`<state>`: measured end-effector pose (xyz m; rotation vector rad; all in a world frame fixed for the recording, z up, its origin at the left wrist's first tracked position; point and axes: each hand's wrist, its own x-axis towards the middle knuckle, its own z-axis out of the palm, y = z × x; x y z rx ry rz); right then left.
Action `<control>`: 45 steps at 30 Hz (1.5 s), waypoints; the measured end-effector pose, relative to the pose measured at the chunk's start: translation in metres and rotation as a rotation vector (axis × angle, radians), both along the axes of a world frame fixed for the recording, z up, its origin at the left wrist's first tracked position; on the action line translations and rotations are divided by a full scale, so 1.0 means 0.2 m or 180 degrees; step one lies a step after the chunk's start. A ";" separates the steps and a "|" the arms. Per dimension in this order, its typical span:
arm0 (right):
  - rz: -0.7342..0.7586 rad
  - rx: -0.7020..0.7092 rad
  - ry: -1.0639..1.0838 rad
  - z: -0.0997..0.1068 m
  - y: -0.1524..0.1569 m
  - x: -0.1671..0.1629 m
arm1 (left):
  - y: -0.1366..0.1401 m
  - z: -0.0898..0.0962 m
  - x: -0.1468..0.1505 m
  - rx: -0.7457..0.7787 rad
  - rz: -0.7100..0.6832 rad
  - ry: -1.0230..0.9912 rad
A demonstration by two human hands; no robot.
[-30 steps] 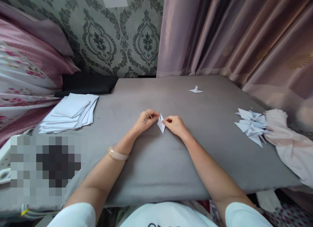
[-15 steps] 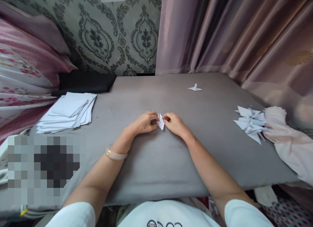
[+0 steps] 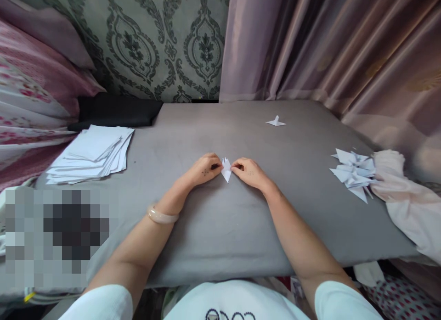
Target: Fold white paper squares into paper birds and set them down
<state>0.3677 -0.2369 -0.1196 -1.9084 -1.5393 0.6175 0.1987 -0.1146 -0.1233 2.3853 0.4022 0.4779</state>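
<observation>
White paper (image 3: 226, 171), folded small and pointed, is held between two bare hands near the middle of the grey cloth (image 3: 237, 228); whether the cloth is touched by the paper cannot be told. Its left edge is pinched by the left hand (image 3: 206, 168), thumb and forefinger being brought together at the paper and the remaining fingers curled in toward the palm. Its right edge is nipped in much the same way by the right hand (image 3: 251, 172), with thumb and forefinger closed at the tips and the other fingers bent under, partly hidden. One sharp point of the paper is aimed toward the person's body, and narrower tips are seen at its far end. How firmly it is pressed cannot be told.

A pale bangle (image 3: 162, 215) is worn on the left forearm. To the left, a stack of white sheets (image 3: 91, 154) is laid on the grey cloth, with a black cloth (image 3: 119, 111) placed just behind it. Farther back, right of centre, a single folded paper figure (image 3: 276, 122) is set well apart. At the right, a cluster of folded paper figures (image 3: 354, 173) is gathered beside a pale pink cloth (image 3: 409, 196)
</observation>
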 end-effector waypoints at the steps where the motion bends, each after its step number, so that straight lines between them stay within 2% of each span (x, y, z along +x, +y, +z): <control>1: -0.0037 -0.0007 -0.0011 0.00 0.00 0.00 | 0.00 0.00 0.00 -0.0054 0.0044 0.0001; 11: -0.0270 -0.0105 -0.0277 -0.02 0.02 -0.03 | 0.01 -0.04 0.02 -0.0323 0.0224 0.0037; 20: -0.0397 -0.0262 -0.0581 -0.02 0.03 -0.07 | 0.02 -0.07 0.03 -0.0268 0.0206 0.0032; 27: -0.0486 -0.0356 -0.0705 -0.02 0.03 -0.07 | 0.02 -0.06 0.02 0.0117 0.0102 0.0193; 31: -0.0588 -0.0382 -0.0808 -0.02 0.02 -0.07 | -0.01 -0.05 0.01 0.0423 0.0130 0.0043; 34: -0.0603 -0.0360 -0.0833 -0.02 0.01 -0.05 | -0.04 -0.04 0.01 0.0703 -0.0073 0.0001; 37: -0.0582 -0.0252 -0.0538 -0.02 0.01 -0.02 | -0.07 -0.04 0.01 0.0897 -0.0280 0.0147; 41: -0.0676 -0.0217 0.0063 -0.02 0.02 0.00 | -0.12 -0.03 -0.01 0.1092 -0.0232 0.0391; 45: -0.0771 -0.0177 0.0130 -0.02 0.02 -0.03 | -0.15 -0.03 -0.04 0.1268 -0.0193 0.0525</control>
